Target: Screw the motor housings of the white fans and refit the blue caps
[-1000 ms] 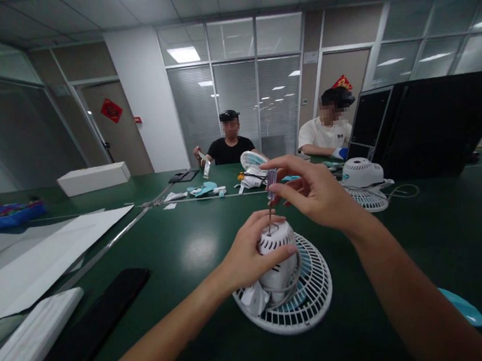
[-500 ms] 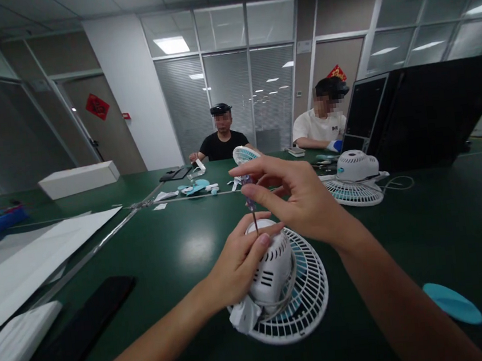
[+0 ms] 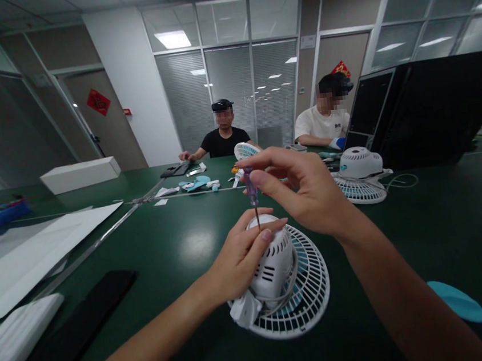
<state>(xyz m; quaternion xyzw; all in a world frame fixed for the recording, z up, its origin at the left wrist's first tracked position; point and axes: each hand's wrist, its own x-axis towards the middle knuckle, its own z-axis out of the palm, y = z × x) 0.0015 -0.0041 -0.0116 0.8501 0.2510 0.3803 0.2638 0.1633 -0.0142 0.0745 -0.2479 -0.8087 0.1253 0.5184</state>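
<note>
A white fan [image 3: 312, 305] lies grille-down on the green table in front of me, its motor housing upward and a cord wound round it. My left hand [image 3: 238, 255] is wrapped over the housing, thumb and fingers close to the screwdriver's shaft. Above it, my right hand [image 3: 297, 189] pinches the clear purple handle of a screwdriver [image 3: 251, 188] between thumb and fingers. The screwdriver stands nearly upright, with its shaft running down to the top of the housing. Its tip is hidden by my left fingers.
Another fan [image 3: 361, 173] lies at the back right, beside a large black monitor [image 3: 440, 108]. A blue fan blade piece [image 3: 458, 300] is at right. To the left are a black case [image 3: 84, 323] and white sheets [image 3: 53, 240]. Two people sit across the table.
My right fingers have shifted on the screwdriver, and more of its purple handle shows. The left hand and the fan hold their places; the view has tilted slightly.
</note>
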